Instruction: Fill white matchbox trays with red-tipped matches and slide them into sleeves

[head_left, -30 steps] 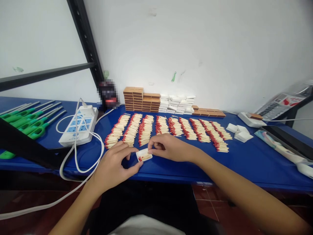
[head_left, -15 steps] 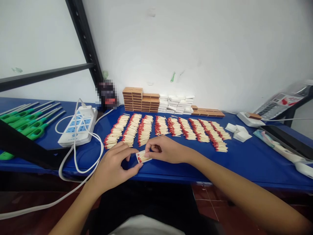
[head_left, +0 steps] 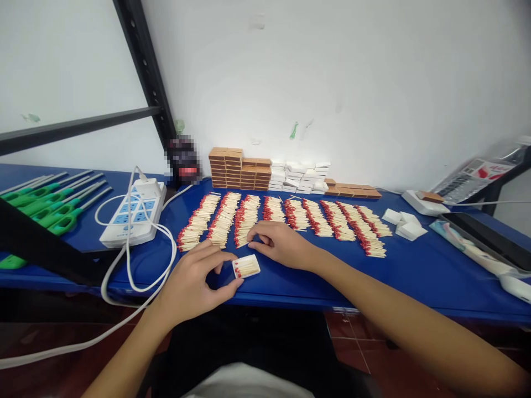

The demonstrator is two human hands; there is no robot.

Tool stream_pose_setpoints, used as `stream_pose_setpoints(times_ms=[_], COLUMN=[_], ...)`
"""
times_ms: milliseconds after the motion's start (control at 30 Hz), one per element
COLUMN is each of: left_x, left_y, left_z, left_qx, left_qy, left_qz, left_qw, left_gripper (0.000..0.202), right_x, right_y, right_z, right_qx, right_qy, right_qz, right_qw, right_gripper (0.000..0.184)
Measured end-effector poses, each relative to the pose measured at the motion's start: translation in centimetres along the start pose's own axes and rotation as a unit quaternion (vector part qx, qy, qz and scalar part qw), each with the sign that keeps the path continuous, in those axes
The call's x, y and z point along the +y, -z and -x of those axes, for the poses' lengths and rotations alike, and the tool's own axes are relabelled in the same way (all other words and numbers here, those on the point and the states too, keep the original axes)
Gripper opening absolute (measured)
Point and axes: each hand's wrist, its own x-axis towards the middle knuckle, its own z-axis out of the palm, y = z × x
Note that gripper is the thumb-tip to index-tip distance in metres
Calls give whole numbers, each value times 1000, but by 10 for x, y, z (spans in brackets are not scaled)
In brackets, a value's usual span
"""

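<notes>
A small white matchbox tray [head_left: 246,267] with red-tipped matches in it lies near the front edge of the blue table [head_left: 415,276]. My left hand [head_left: 194,282] holds it by its left end between thumb and fingers. My right hand [head_left: 279,243] rests just behind the tray, fingertips pinched at the near end of a row of loose matches [head_left: 245,220]. Several more match rows [head_left: 332,220] run across the table.
Brown matchbox sleeves [head_left: 239,167] and white trays [head_left: 296,176] are stacked at the wall. A white power strip [head_left: 133,213] with looping cable lies left, beside green-handled lighters [head_left: 50,202]. Loose white trays [head_left: 404,225] and a black device [head_left: 489,237] sit right.
My right hand has lifted off the tray and moved back to the match rows. The tray, now uncovered, stays in my left hand.
</notes>
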Motion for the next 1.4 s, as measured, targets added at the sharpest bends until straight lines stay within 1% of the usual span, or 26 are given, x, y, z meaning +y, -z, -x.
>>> stream_pose_setpoints(times_ms=[133,300,467,633,733,900,1133,1233,1333,1400], left_x=[0,0,1,1,1,1,2,1,1,0], left_y=[0,-1,-1,-1,-2,-2,-2,-3,-3,-4], left_z=[0,0,-1,-1,-1,-2,-3,-3,-1,0], left_qx=[-3,-3,2,9,16,19,15,12,9,9], left_qy=[4,4,3,10,23,27,12,8,4,1], left_qz=[-2,-1,-4,-4,-14,-20,-21,-17,-8,-6], left_qw=[1000,1000,1000,1000,999,999,1000,1000,1000,1000], left_gripper=[19,18,17,17,15,13,16,17,18,19], right_x=[0,-2,-4,-6,-11,-17,-22,-22,-15,-7], right_y=[0,2,5,11,15,12,5,5,4,3], right_z=[0,-1,1,3,5,7,8,8,6,4], right_qx=[-8,-28,-46,-30,-20,-61,-72,-51,12,38], right_qy=[4,-31,-38,-38,-32,7,22,18,7,6], right_qz=[12,21,33,22,11,18,-22,-40,-35,-10], right_qw=[1000,999,998,999,999,998,997,998,999,999], right_gripper=[9,11,9,11,14,9,5,7,9,6])
